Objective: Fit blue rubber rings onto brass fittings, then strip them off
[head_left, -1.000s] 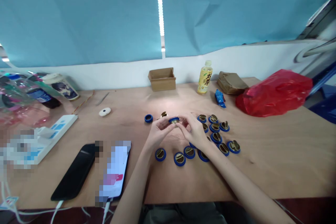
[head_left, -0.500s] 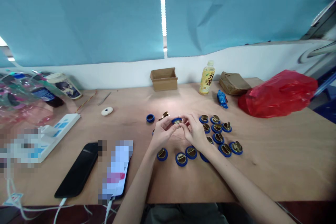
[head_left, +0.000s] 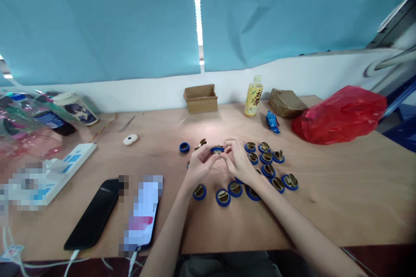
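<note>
Several blue-rimmed discs (head_left: 223,198), right forearm (head_left: 292,225) perhaps hiding more, carton (head_left: 202,104) behind

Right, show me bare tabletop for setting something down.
Bare wood lies right of the blue-rimmed discs, nearer than the red bag, and between the white puck and the phones. Crowded: around left hand and right hand, and behind the power strip.

Over a dozen blue-rimmed discs (head_left: 223,198), two phones (head_left: 92,215), one red bag (head_left: 344,114)

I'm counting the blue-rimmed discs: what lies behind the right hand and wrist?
Blue-rimmed discs peek out from behind the right hand and wrist. Their covered parts, and anything wholly hidden there, cannot be seen.
</note>
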The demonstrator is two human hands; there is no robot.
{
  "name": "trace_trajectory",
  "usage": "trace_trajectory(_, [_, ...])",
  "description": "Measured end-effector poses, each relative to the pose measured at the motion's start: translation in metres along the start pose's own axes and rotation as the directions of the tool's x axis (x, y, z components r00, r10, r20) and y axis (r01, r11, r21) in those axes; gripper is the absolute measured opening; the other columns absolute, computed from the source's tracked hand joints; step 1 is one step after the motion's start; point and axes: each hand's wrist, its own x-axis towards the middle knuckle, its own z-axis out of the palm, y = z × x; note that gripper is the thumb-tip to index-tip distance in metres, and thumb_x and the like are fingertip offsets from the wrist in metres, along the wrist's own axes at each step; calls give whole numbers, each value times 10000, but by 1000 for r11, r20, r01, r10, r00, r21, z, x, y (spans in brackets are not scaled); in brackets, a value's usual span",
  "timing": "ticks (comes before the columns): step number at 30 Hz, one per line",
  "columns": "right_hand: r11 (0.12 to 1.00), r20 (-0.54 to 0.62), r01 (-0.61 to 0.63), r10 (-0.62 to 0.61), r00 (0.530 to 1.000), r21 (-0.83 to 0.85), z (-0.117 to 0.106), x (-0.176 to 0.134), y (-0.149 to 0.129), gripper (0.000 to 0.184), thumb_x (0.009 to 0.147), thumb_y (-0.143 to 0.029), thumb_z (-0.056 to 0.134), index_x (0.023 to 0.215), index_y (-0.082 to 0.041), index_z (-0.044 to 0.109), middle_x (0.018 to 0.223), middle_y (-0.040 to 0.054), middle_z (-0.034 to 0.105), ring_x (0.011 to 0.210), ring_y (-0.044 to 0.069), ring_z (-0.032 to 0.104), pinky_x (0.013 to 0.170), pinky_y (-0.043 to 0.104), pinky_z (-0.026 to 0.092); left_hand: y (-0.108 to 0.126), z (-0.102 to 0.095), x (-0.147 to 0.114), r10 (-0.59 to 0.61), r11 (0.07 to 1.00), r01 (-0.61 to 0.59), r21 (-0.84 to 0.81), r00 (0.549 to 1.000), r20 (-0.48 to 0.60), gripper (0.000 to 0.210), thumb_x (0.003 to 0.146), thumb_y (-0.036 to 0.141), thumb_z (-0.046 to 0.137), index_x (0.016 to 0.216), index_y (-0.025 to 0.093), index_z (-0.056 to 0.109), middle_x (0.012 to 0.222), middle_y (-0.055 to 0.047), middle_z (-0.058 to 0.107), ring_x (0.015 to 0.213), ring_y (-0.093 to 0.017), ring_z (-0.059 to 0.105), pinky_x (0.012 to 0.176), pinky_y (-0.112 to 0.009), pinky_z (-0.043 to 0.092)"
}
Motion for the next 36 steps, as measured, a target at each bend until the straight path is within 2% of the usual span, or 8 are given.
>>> trace_trajectory(4, [999,12,28,-28,1000,-32,-1,1,1,140,912,-124,477,993,-222,420,1059,90,489,832,198,530,725,360,510,-3,2,-1,143,961,-133,243,989,-27,219,880,190,610,1097,206,624,1068,-70,709,1018,-206,680,911,-353,550])
trace_trajectory(7, [998,-1,41,-41,999,-45,0,0,2,109,932,-146,465,992,-226,419,1054,88,494,832,200,525,716,360,511,-4,2,-4,303,809,-245,534,953,-22,223,903,170,564,1095,237,654,1089,-55,717,1031,-205,675,949,-373,532])
trace_trajectory(10, [998,-10,50,-51,999,-40,0,0,1,103,946,-160,456,1019,-228,430,1042,85,495,865,206,534,724,358,520,-2,1,-6,399,697,-308,648,917,7,229,906,166,559,1080,261,673,1121,-37,725,1083,-207,669,985,-372,523])
trace_trajectory(14, [996,-18,60,-62,998,-61,0,-1,0,110,953,-171,457,1046,-230,447,1045,86,510,903,215,540,755,366,527,-2,2,-6,422,676,-311,668,907,-5,206,901,183,573,1048,272,687,1101,-21,741,1082,-210,682,968,-353,540])
trace_trajectory(23, [996,-19,34,-36,999,-88,2,0,-4,115,947,-199,506,1057,-228,484,1063,82,532,870,203,564,765,357,529,-7,-1,-7,314,691,-204,694,949,-35,166,916,180,532,1058,240,592,1045,-43,748,954,-199,722,794,-286,560])
trace_trajectory(27, [998,-69,12,-16,998,-58,1,0,-7,141,937,-239,545,1068,-227,496,1066,78,543,865,197,584,779,365,541,-9,-1,-7,288,707,-175,686,956,-52,159,909,165,524,1057,223,519,973,-61,748,903,-210,731,734,-292,563])
trace_trajectory(32, [999,-92,-40,41,995,20,4,-2,-3,192,923,-253,567,1096,-229,484,1035,72,579,844,199,639,770,383,568,-11,-1,-8,263,779,-149,608,959,-102,169,872,143,548,1013,219,492,998,-79,705,894,-211,725,764,-309,567])
trace_trajectory(36, [995,-87,-62,69,994,81,7,-2,-3,155,929,-250,545,1068,-228,482,986,66,582,875,213,650,779,396,576,-9,0,-8,270,751,-147,644,958,-97,204,833,89,538,977,219,475,929,-59,660,842,-204,703,738,-300,541])
